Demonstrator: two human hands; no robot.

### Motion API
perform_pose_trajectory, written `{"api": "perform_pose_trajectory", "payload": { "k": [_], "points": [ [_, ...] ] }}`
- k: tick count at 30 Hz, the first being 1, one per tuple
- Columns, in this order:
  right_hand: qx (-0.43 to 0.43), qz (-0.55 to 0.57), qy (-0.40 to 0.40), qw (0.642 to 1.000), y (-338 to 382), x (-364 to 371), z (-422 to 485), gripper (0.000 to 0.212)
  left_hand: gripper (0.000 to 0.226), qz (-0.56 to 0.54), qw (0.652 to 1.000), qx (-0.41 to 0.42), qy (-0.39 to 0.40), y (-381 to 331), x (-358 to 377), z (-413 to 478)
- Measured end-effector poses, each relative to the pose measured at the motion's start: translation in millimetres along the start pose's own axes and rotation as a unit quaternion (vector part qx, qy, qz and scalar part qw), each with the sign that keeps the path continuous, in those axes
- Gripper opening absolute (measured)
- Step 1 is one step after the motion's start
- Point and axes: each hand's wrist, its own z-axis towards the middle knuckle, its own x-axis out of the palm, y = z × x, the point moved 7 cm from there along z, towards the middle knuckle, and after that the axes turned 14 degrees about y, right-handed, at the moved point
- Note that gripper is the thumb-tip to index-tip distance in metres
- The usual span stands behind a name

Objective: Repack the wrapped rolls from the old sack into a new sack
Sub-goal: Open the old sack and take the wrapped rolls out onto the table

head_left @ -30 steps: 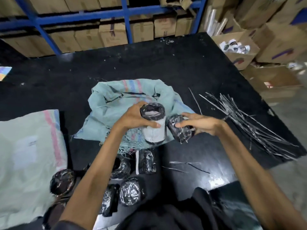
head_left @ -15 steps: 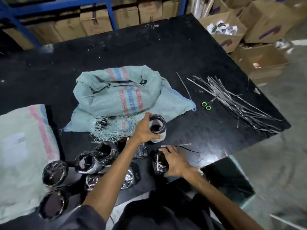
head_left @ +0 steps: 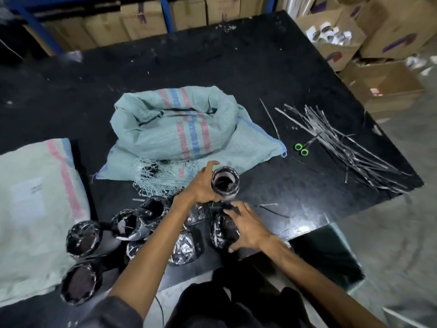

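A crumpled green woven sack (head_left: 179, 131) with red and blue stripes lies on the black table (head_left: 236, 67), frayed threads at its near edge. My left hand (head_left: 201, 188) grips an upright roll (head_left: 225, 185) wrapped in black film, just in front of the sack. My right hand (head_left: 246, 228) holds a second wrapped roll (head_left: 221, 233) lying on the table near the front edge. Several more wrapped rolls (head_left: 84, 237) stand or lie in a cluster at the lower left. A flat pale sack (head_left: 30, 204) with a pink stripe lies at the far left.
Green-handled scissors (head_left: 301, 149) lie beside a pile of cut black straps (head_left: 350, 147) on the right of the table. Cardboard boxes (head_left: 383, 84) crowd the floor at right. Boxes on blue shelving (head_left: 165, 10) stand behind the table. A dark panel (head_left: 328, 254) sits at the front right corner.
Both hands carried their rolls from over the green sack down toward the table's front edge. The right hand's roll now lies among the others; the left roll stands upright.
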Motion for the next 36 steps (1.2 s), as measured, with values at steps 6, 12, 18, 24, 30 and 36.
{"api": "perform_pose_trajectory", "payload": {
  "k": [6, 12, 18, 24, 30, 36],
  "points": [
    [0.001, 0.068, 0.019, 0.997, -24.4, -135.2, -8.2, 0.022, 0.047, 0.021, 0.995, 0.026, -0.09, -4.4, -76.9, -38.9],
    [-0.06, 0.131, -0.144, 0.979, 6.0, -282.6, 22.0, 0.032, 0.035, 0.076, 0.951, 0.056, -0.294, -10.6, -161.5, -44.6],
    [-0.093, 0.007, -0.129, 0.987, 61.0, -323.7, 132.1, 0.043, 0.054, 0.165, 0.957, -0.094, -0.221, 20.1, -188.1, 8.9],
    [-0.033, 0.018, -0.011, 0.999, 56.7, -296.6, 221.6, 0.037, 0.074, 0.151, 0.964, -0.185, -0.117, 73.2, -164.6, 43.2],
    [0.157, -0.123, -0.084, 0.976, 17.2, -298.0, 220.5, 0.025, 0.049, 0.164, 0.947, -0.256, -0.104, 74.1, -146.5, 56.3],
    [0.24, -0.182, 0.0, 0.953, -15.8, -297.6, 189.7, 0.072, 0.129, 0.338, 0.886, -0.316, -0.024, 68.2, -126.9, 75.4]
  ]
}}
